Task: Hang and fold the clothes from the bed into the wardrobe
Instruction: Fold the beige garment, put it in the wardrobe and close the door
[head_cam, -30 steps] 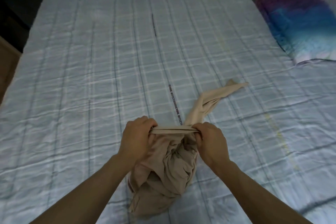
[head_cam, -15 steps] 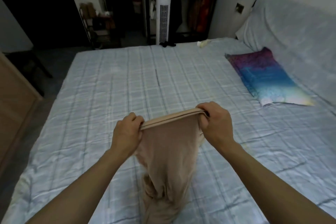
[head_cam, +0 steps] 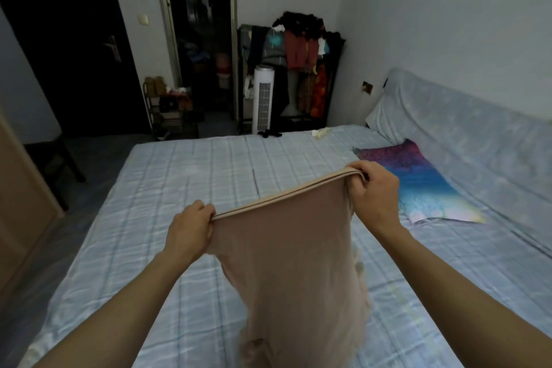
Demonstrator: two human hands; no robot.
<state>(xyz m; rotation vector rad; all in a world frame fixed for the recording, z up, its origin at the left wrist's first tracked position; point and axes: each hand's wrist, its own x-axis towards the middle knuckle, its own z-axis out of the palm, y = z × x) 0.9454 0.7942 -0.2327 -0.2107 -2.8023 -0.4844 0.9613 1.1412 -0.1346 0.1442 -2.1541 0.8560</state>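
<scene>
Grip, left hand (head_cam: 191, 230): closed, fingers curled round the left end of the band (head_cam: 283, 196) of the garment (head_cam: 286, 263). Grip, right hand (head_cam: 375, 197): closed likewise on the band's right end, held higher than the left. The band is taut between the two hands, slanting up to the right.

The garment is beige-pink and hangs from the band above the bed (head_cam: 179, 176). Its lower end is bunched at the bottom edge of view; contact with the bed cannot be told.

The bed has a pale blue checked cover. A purple-blue pillow (head_cam: 418, 185) lies on it, right of the right hand.

Far wall: full clothes rack (head_cam: 298, 51), white tower fan (head_cam: 263, 98) in front of it, shoe rack (head_cam: 170, 107) beside a dark doorway (head_cam: 200, 39).
</scene>
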